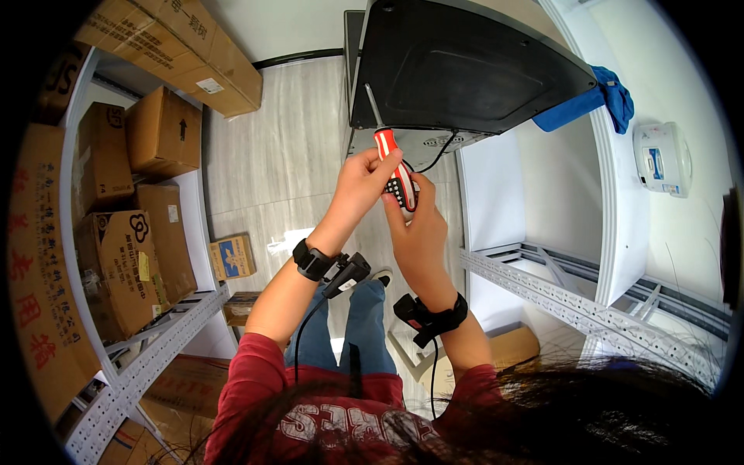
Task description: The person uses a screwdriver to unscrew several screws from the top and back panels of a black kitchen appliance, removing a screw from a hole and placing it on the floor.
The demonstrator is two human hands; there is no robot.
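Observation:
A screwdriver [395, 174] with a red, white and star-patterned dark handle and a metal shaft is raised in both hands, its tip pointing up and forward over a black panel [473, 66]. My left hand [363, 178] grips the handle around its middle, thumb lying across it. My right hand [418, 225] holds the handle's lower end with thumb and fingers. A black cable [443, 151] hangs from the panel's lower edge behind the screwdriver. Whether the tip touches the panel is hard to tell.
Cardboard boxes [163, 124] fill white metal shelving [155, 356] at the left, with a long box [209, 46] above. A small box [232, 256] lies on the floor. Right are a metal rack beam [504, 275], a blue cloth [616, 105] and a translucent plastic container [663, 159].

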